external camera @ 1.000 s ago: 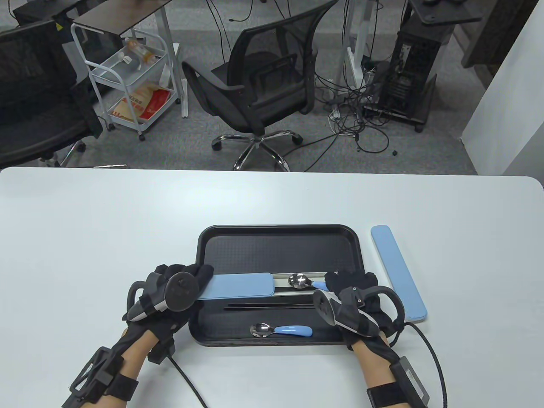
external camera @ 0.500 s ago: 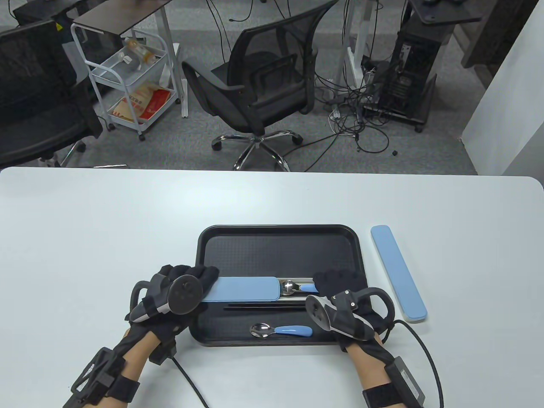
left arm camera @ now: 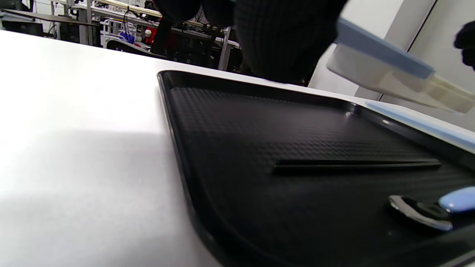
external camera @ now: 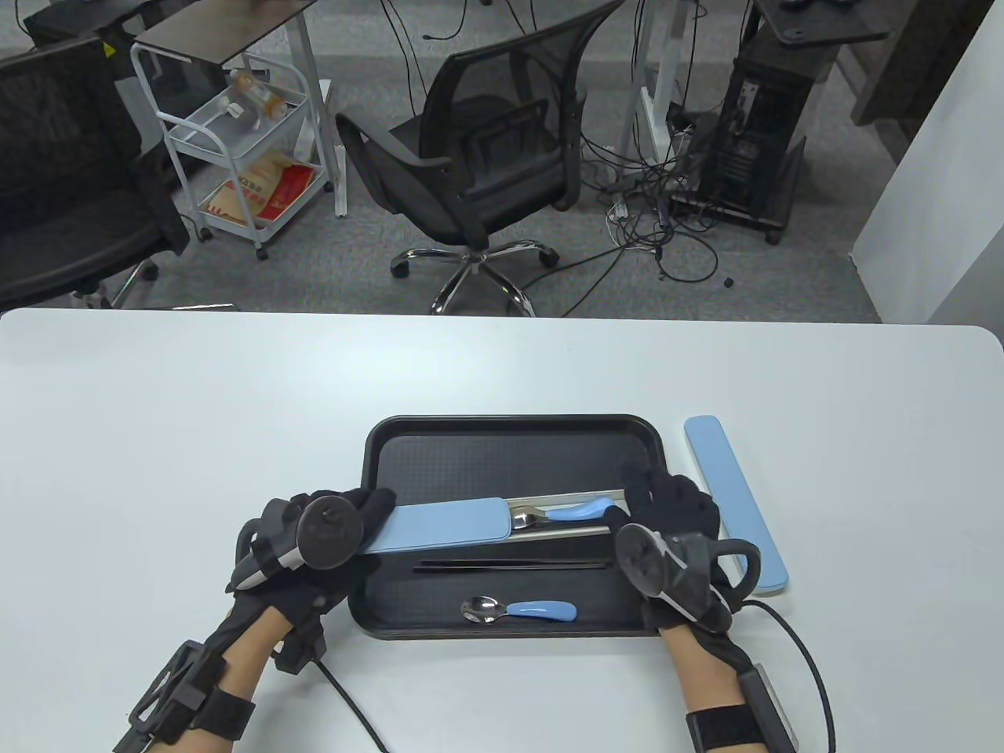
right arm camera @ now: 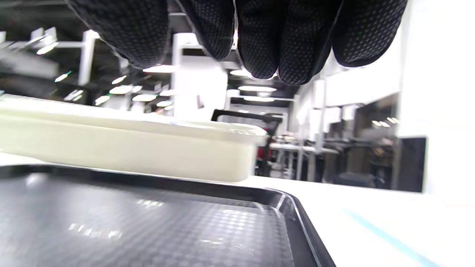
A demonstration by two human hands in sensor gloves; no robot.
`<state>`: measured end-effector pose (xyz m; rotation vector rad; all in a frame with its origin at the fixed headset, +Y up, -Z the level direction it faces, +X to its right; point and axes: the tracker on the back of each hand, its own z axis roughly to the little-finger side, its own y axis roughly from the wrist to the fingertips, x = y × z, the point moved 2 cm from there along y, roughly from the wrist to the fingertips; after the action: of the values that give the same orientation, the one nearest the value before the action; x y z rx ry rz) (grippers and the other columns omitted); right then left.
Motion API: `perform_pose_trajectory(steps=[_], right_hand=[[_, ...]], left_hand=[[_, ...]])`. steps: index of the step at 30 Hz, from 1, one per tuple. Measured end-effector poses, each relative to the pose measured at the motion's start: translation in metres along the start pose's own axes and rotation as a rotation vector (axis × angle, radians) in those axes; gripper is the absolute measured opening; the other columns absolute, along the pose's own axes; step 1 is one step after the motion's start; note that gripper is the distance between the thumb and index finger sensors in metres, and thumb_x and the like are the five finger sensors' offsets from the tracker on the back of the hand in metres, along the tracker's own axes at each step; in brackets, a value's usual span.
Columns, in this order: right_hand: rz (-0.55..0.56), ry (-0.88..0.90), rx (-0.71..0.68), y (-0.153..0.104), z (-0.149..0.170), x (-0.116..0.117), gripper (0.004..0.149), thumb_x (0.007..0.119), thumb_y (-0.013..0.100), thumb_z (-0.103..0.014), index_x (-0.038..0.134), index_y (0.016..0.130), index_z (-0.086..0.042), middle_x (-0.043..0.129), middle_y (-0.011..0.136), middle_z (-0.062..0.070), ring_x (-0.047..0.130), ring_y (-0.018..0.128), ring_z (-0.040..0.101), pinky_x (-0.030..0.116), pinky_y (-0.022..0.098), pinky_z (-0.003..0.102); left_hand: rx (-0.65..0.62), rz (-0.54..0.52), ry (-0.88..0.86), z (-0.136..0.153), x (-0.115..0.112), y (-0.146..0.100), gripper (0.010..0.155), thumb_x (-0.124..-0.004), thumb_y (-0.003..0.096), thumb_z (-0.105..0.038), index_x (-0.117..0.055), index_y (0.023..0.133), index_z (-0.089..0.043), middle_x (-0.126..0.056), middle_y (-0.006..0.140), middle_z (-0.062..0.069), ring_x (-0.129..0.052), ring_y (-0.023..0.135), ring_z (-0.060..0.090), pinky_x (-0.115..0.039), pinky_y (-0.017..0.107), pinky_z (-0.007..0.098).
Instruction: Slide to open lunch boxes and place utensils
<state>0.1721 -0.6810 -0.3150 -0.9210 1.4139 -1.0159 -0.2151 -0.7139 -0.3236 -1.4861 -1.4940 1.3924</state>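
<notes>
A utensil box [external camera: 471, 524] with a blue sliding lid [external camera: 443, 525] lies half open over the black tray [external camera: 518, 447]. My left hand [external camera: 375, 506] grips its lid end and holds it above the tray, as the left wrist view [left arm camera: 374, 70] shows. A blue-handled spoon [external camera: 569, 512] lies in the open white base, its bowl partly under the lid. My right hand [external camera: 634, 496] is at the base's right end; its fingers [right arm camera: 282, 40] hang open above the base [right arm camera: 130, 148], not touching it. Black chopsticks [external camera: 514, 562] and a second spoon [external camera: 518, 609] lie on the tray.
A second, closed blue box [external camera: 733, 502] lies on the white table just right of the tray, close behind my right hand. The tray's raised rim [right arm camera: 297, 215] runs under the box end. An office chair [external camera: 478, 157] stands beyond the table's far edge.
The spoon slid left into the open base and my right hand let go of it, then drew back to the right. My left hand kept its grip on the lid end.
</notes>
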Motion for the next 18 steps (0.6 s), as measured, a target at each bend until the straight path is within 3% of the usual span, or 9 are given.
perform_pose_trajectory(steps=[3, 6, 7, 9, 13, 16, 18], right_hand=[[-0.048, 0.222, 0.183, 0.003, 0.031, 0.004, 0.081, 0.081, 0.050, -0.056, 0.050, 0.112, -0.014, 0.065, 0.109, 0.021, 0.073, 0.092, 0.050, 0.066, 0.064, 0.064], [-0.314, 0.527, 0.373, 0.004, 0.059, 0.026, 0.092, 0.088, 0.046, -0.055, 0.045, 0.113, -0.009, 0.064, 0.109, 0.023, 0.073, 0.092, 0.051, 0.065, 0.064, 0.067], [-0.389, 0.674, 0.359, 0.003, 0.063, 0.036, 0.094, 0.089, 0.046, -0.054, 0.041, 0.114, -0.009, 0.063, 0.110, 0.023, 0.073, 0.092, 0.052, 0.064, 0.065, 0.067], [-0.410, 0.858, 0.331, 0.005, 0.066, 0.047, 0.093, 0.093, 0.048, -0.045, 0.037, 0.114, -0.011, 0.067, 0.107, 0.021, 0.076, 0.090, 0.050, 0.066, 0.064, 0.066], [-0.411, 0.894, 0.264, 0.007, 0.060, 0.054, 0.084, 0.093, 0.050, -0.036, 0.042, 0.113, -0.015, 0.072, 0.105, 0.017, 0.080, 0.088, 0.046, 0.067, 0.064, 0.065], [-0.324, 0.769, 0.251, 0.008, 0.056, 0.050, 0.078, 0.094, 0.049, -0.033, 0.050, 0.111, -0.013, 0.077, 0.101, 0.014, 0.083, 0.086, 0.044, 0.068, 0.063, 0.065], [-0.291, 0.785, 0.232, 0.007, 0.055, 0.050, 0.075, 0.094, 0.049, -0.031, 0.054, 0.109, -0.011, 0.079, 0.098, 0.013, 0.086, 0.084, 0.041, 0.070, 0.063, 0.064]], left_hand=[[0.009, 0.006, -0.030, 0.004, 0.001, 0.000, 0.082, -0.090, 0.0501, -0.039, -0.037, 0.112, -0.033, -0.043, 0.117, -0.006, -0.049, 0.106, 0.030, -0.037, 0.078, 0.073], [0.012, 0.010, -0.067, 0.008, 0.002, 0.000, 0.082, -0.090, 0.0501, -0.040, -0.037, 0.112, -0.032, -0.044, 0.117, -0.006, -0.049, 0.106, 0.030, -0.037, 0.078, 0.073], [0.015, 0.011, -0.072, 0.008, 0.002, 0.000, 0.082, -0.091, 0.0499, -0.040, -0.037, 0.112, -0.032, -0.044, 0.117, -0.006, -0.050, 0.106, 0.030, -0.037, 0.078, 0.073], [0.018, 0.010, -0.077, 0.008, 0.002, 0.000, 0.082, -0.090, 0.0501, -0.040, -0.037, 0.112, -0.032, -0.044, 0.117, -0.006, -0.050, 0.106, 0.030, -0.037, 0.078, 0.073], [0.011, 0.015, -0.084, 0.008, 0.001, 0.001, 0.082, -0.090, 0.0501, -0.040, -0.037, 0.112, -0.032, -0.044, 0.118, -0.006, -0.050, 0.106, 0.030, -0.039, 0.077, 0.073], [0.005, 0.016, -0.081, 0.007, 0.001, 0.001, 0.082, -0.090, 0.0501, -0.040, -0.037, 0.112, -0.032, -0.044, 0.118, -0.006, -0.050, 0.106, 0.030, -0.038, 0.078, 0.073], [-0.001, 0.019, -0.082, 0.007, 0.001, 0.001, 0.082, -0.090, 0.0500, -0.040, -0.037, 0.112, -0.032, -0.044, 0.117, -0.006, -0.050, 0.106, 0.030, -0.038, 0.078, 0.073]])
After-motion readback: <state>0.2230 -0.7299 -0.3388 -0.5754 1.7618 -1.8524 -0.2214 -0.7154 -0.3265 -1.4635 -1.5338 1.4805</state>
